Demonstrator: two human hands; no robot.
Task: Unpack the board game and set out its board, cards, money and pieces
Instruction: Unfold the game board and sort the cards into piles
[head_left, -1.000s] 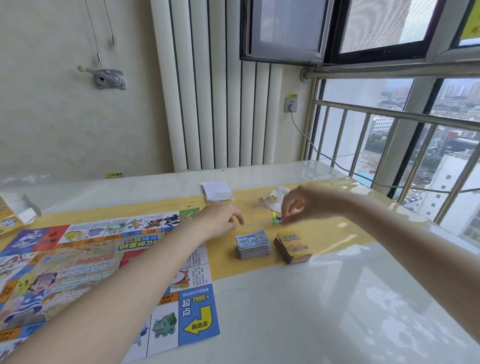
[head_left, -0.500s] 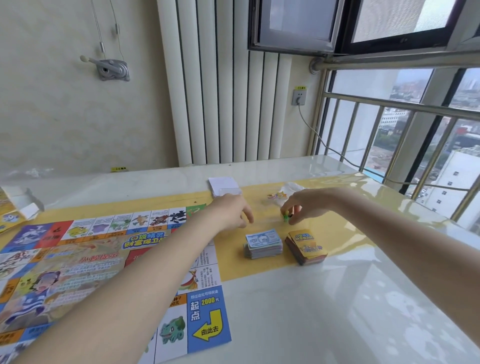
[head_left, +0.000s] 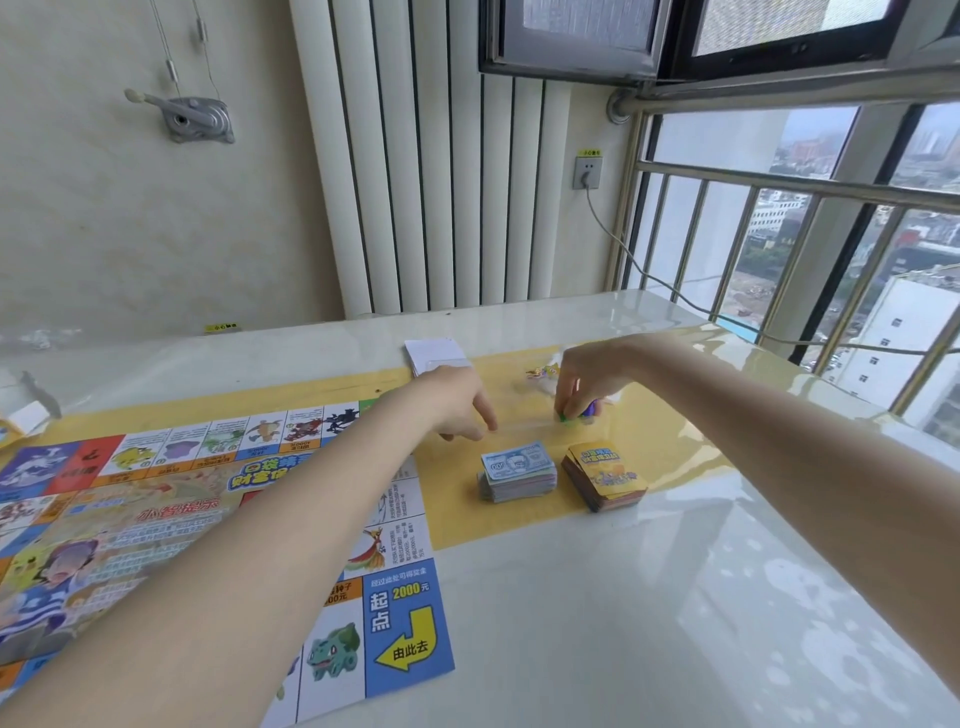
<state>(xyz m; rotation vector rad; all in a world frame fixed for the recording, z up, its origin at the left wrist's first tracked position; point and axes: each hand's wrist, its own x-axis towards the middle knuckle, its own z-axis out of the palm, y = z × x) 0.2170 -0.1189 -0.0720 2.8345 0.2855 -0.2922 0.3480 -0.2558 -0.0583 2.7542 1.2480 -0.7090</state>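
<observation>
Plastic pieces (head_left: 576, 413), small, pinched by right hand (head_left: 584, 382) above glossy surface (head_left: 623, 597); left hand (head_left: 457, 408) loosely open; risk: pieces slip, scatter.

Bright daylight enters through the window (head_left: 810, 249) at the right of the frame, throwing glare across the glossy table (head_left: 649, 597). Wide-angle distortion bends the edges; focus looks slightly soft.

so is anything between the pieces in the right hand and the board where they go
The left hand rests on the table directly between the right hand, which pinches small coloured pieces, and the board. The money stack sits nearer, off that line.
</observation>
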